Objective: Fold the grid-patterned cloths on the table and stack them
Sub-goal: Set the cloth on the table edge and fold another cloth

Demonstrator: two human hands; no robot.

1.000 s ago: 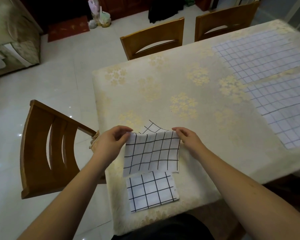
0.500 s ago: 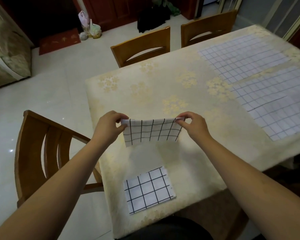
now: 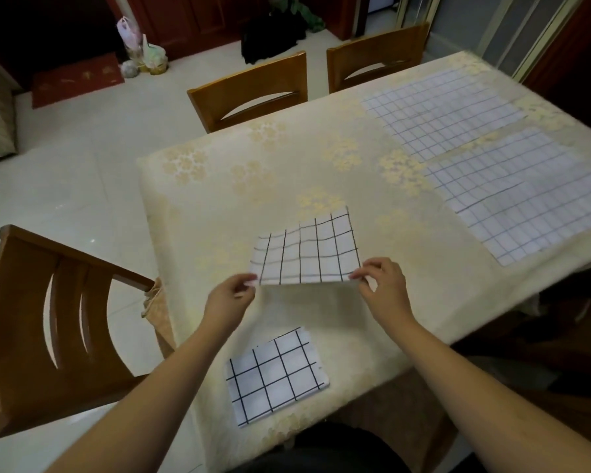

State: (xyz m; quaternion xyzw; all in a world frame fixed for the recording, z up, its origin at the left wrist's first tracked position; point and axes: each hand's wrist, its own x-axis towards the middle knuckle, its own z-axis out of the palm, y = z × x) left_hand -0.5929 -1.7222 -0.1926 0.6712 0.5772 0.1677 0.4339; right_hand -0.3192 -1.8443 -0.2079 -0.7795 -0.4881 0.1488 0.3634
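Left hand (image 3: 231, 297) is pinching the near-left corner of the cloth (image 3: 307, 252) between thumb and fingertips. Right hand (image 3: 384, 288) is pinching the near-right corner the same way, remaining fingers loosely curled. The near edge is lifting off the table (image 3: 246, 186) between the two pinches; the far part is lying out toward 12 o'clock, though whether the far edge is fully touching the surface is hard to tell in the blur. White fabric, black grid lines, appearing already folded to a small rectangle.

Folded cloth (image 3: 277, 375) is lying flat at 6 o'clock from the held one, near the table's front edge, well apart from both hands. Same black grid on white, slightly rotated.

At 2 o'clock, two large cloths are lying spread flat: far cloth (image 3: 444, 112) and right cloth (image 3: 522, 192), side by side with a narrow strip of tablecloth showing between them. Their grid is finer and paler.

Table is wearing a cream covering with gold flower motifs.

Chair (image 3: 48, 322) is standing at 9 o'clock, at the table's left side, its back rail touching the covering's corner. Two more chairs (image 3: 249, 93) are tucked in at 12 o'clock along the far edge. Pale tiled floor beyond; bags (image 3: 144, 54) and a red mat (image 3: 75, 80) at 11 o'clock by the dark wall.
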